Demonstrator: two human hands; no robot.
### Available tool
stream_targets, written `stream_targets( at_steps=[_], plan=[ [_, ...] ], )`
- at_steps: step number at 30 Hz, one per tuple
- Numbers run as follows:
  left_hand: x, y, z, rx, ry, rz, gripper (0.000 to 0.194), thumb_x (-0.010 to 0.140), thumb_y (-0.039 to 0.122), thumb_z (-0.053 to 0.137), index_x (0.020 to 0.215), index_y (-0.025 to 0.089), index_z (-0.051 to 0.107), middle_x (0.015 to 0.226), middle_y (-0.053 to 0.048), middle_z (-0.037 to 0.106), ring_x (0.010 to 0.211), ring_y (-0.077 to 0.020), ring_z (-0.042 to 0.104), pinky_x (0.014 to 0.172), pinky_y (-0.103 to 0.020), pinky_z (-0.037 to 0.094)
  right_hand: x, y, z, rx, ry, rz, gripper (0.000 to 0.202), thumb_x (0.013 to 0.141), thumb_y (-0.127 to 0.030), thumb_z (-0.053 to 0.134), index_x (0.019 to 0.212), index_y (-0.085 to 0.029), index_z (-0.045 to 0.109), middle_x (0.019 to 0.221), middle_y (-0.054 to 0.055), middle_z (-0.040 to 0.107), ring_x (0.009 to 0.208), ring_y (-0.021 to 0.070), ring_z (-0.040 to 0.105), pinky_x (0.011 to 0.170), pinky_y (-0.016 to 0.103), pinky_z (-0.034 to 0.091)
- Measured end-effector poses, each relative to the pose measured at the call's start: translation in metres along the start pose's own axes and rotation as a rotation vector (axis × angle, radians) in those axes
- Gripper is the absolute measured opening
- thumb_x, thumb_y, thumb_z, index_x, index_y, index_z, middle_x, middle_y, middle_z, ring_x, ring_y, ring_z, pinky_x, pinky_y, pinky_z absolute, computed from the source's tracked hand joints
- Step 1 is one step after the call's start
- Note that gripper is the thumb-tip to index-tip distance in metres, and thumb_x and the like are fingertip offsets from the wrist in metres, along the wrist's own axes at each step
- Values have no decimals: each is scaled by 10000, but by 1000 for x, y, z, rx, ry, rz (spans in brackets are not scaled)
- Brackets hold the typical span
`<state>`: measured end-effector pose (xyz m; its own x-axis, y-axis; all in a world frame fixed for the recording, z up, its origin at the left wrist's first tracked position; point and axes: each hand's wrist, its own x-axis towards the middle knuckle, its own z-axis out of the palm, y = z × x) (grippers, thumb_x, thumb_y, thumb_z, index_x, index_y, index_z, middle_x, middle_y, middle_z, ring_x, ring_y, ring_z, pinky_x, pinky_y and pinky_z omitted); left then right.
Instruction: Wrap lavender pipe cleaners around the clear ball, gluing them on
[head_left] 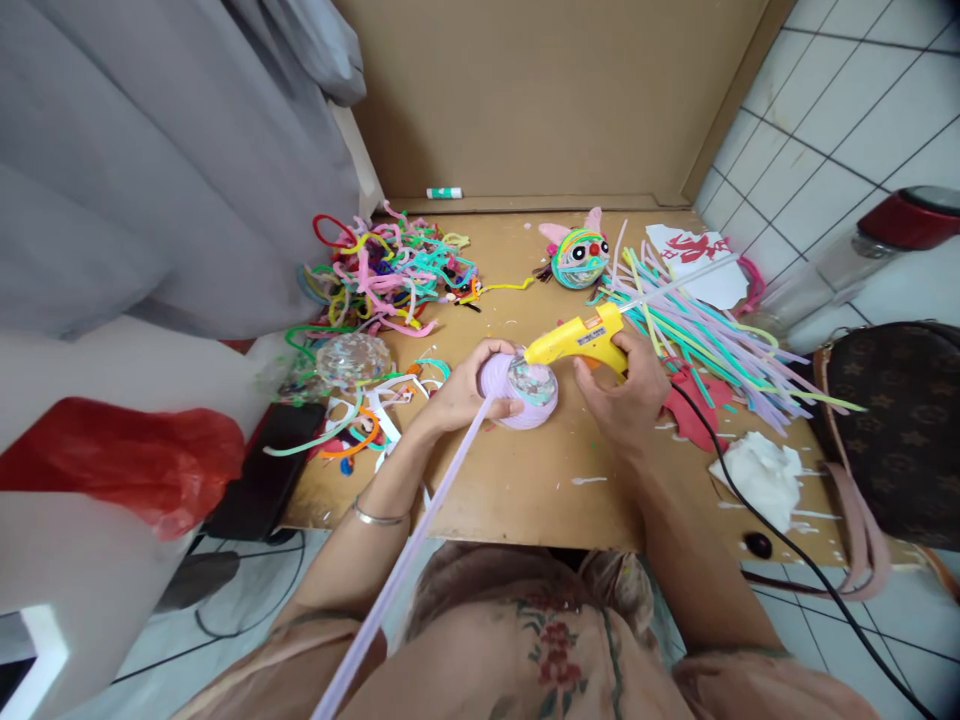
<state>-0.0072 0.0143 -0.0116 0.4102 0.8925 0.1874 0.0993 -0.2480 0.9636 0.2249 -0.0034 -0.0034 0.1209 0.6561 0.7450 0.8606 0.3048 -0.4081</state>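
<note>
Grip of left hand (466, 392) closes around lilac-wrapped ball (531, 400) over counter (517, 490); grip of right hand (628, 388) holds yellow glue gun (577, 342), nozzle at ball, contact unclear. Lilac strip (420, 545) runs from ball toward wearer. Beyond ball: eyed figure (579, 262). Right: loose strips (712, 335). Left: clear sphere (352, 358).

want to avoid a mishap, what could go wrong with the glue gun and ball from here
The left hand grips the ball right by the front end of the yellow glue gun, so its fingers might get burned if the gun is hot. The lilac strand trailing from the ball could snag and loosen the wrapping.
</note>
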Motion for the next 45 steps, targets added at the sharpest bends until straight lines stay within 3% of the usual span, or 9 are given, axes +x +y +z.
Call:
stream_targets(
  at_steps=[16, 27, 38, 45],
  plan=[
    [-1, 0, -1, 37, -13, -5, 702, 564, 414, 866, 1157, 225, 542, 1268, -81, 586, 1120, -253, 610, 990, -377, 504, 0, 3, 2, 18, 30, -66, 281, 838, -421, 607, 1031, -227, 541, 915, 69, 689, 840, 232, 672, 750, 382, 549],
    [0, 5, -1, 51, -17, -35, 703, 551, 395, 860, 1145, 215, 530, 1279, -87, 578, 1123, -251, 604, 975, -362, 507, 4, 3, -6, 34, -56, -39, 269, 830, -414, 614, 1015, -227, 559, 907, 59, 683, 825, 225, 657, 742, 373, 541],
    [0, 9, 0, 16, -21, -49, 717, 542, 415, 878, 1130, 199, 527, 1266, -84, 579, 1149, -252, 579, 1008, -351, 474, 6, 5, -8, 109, 33, -169, 237, 816, -327, 678, 1000, -220, 575, 878, 41, 702, 748, 195, 655, 657, 325, 530],
    [0, 5, -1, 2, -27, -51, 716, 549, 397, 876, 1146, 209, 529, 1273, -77, 567, 1150, -244, 574, 992, -332, 472, 5, 6, -6, 82, 57, -168, 248, 808, -305, 692, 1011, -224, 575, 884, 37, 707, 750, 197, 660, 653, 333, 535]
  ],
)
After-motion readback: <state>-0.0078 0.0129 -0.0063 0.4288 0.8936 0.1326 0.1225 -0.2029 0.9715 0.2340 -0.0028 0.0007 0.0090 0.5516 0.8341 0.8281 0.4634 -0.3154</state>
